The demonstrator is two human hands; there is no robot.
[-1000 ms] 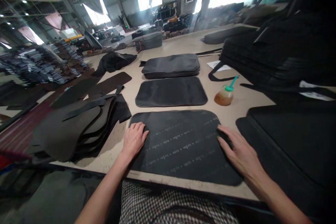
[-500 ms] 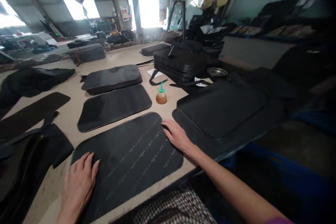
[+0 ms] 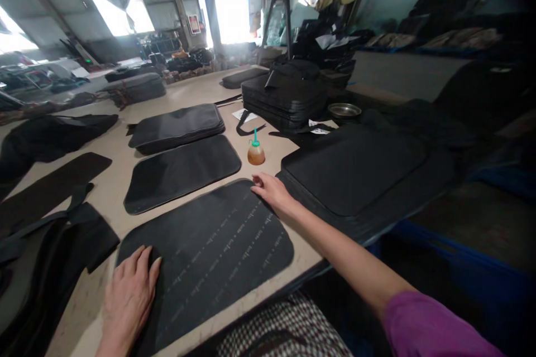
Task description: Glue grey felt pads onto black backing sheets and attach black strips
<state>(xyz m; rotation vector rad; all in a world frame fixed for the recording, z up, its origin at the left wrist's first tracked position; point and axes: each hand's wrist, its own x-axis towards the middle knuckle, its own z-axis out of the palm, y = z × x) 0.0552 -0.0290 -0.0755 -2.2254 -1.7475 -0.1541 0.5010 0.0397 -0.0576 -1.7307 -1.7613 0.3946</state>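
Note:
A black rounded panel with rows of pale printed lettering lies flat on the table in front of me. My left hand rests on its left edge, fingers stretched out and holding nothing. At the far right corner of the panel is my right hand, its fingers slightly bent and apart from the thumb; the corner beneath it is partly hidden. Just beyond that hand stands a small squeeze bottle with a green nozzle and brownish liquid. A second black panel lies behind the printed one.
Farther back sits a stack of black panels. To the right are a pile of large black pieces, stacked black cases and a metal dish. Black fabric pieces lie at the left on the beige tabletop.
My right hand has moved slightly away from me and to the left, and its fingers are more bent. The left hand stays nearly in place. The view has shifted a little.

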